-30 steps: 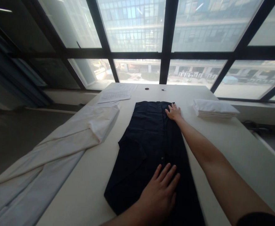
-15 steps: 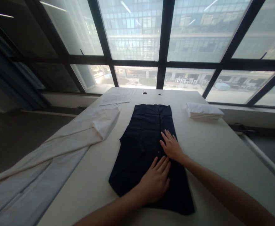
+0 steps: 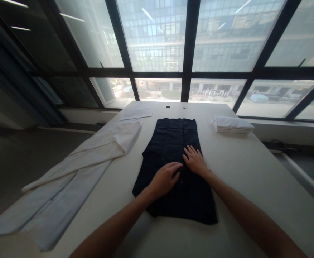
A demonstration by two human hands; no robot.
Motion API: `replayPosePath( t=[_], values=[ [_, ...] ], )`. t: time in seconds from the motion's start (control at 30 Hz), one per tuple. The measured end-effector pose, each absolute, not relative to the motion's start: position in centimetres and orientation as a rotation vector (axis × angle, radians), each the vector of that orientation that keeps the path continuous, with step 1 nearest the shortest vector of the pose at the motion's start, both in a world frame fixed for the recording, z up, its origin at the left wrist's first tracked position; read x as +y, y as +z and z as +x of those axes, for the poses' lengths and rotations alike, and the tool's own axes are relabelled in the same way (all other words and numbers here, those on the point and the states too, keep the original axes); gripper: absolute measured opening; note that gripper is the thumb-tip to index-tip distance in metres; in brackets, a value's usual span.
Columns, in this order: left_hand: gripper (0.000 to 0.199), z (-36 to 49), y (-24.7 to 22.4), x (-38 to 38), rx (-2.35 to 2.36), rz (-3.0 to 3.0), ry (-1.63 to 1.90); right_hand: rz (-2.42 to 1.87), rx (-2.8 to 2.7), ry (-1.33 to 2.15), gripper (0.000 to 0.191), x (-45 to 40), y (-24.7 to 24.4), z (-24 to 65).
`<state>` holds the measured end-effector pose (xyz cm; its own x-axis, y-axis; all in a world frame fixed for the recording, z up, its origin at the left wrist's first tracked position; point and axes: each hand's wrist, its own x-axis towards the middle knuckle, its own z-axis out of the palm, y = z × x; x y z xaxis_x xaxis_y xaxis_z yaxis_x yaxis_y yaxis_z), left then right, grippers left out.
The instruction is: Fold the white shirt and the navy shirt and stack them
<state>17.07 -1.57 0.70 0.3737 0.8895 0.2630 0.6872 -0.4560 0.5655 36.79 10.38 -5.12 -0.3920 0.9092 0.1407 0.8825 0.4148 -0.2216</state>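
A dark navy garment (image 3: 170, 143), folded lengthwise, lies on the white table (image 3: 242, 168). My right hand (image 3: 194, 159) rests on its right side, palm down, with the fingers spread. Over the middle of the cloth is my left hand (image 3: 165, 178), its fingers bent and the thumb apart from them. Nothing shows between them, and whether the fingertips touch the cloth is unclear. A small button-like spot shows on the cloth just right of my left hand.
White cloth (image 3: 92, 147) is draped along the table's left side and over its edge. Paper sheets (image 3: 136, 111) lie at the back left, a stack of folded white cloths (image 3: 233, 125) at the back right. Windows stand behind the table.
My left hand has moved up the garment and its fingers have bent. The garment's near edge lies farther up the view. My right hand has stayed nearly still on the cloth.
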Motion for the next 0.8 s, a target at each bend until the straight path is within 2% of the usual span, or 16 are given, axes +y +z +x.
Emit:
replayPosePath(
  t=[0.13, 0.23, 0.33, 0.47, 0.7, 0.8],
  values=[
    [0.039, 10.1, 1.1, 0.3, 1.897, 2.056, 0.962, -1.561, -2.420, 0.179, 0.058, 10.4, -5.2, 36.7],
    [0.052, 6.5, -0.1, 0.3, 2.099, 1.683, 0.974, -1.548, -2.404, 0.212, 0.057, 10.5, -5.3, 36.8],
    [0.068, 5.4, -0.9, -0.6, 2.013, 1.323, 1.031, -1.529, -2.403, 0.250, 0.056, 10.6, -5.4, 36.9],
    [0.072, 5.5, -0.7, -0.9, 1.874, 1.088, 1.100, -1.502, -2.394, 0.256, 0.055, 10.7, -5.5, 37.1],
    [0.048, 5.8, 0.3, 1.4, 1.483, 0.939, 1.044, -1.490, -2.379, 0.263, 0.054, 10.6, -5.6, 37.0],
    [0.045, 6.5, 0.5, 2.3, 1.494, 1.067, 1.075, -1.490, -2.375, 0.256, 0.054, 10.6, -5.6, 37.0]
  ],
)
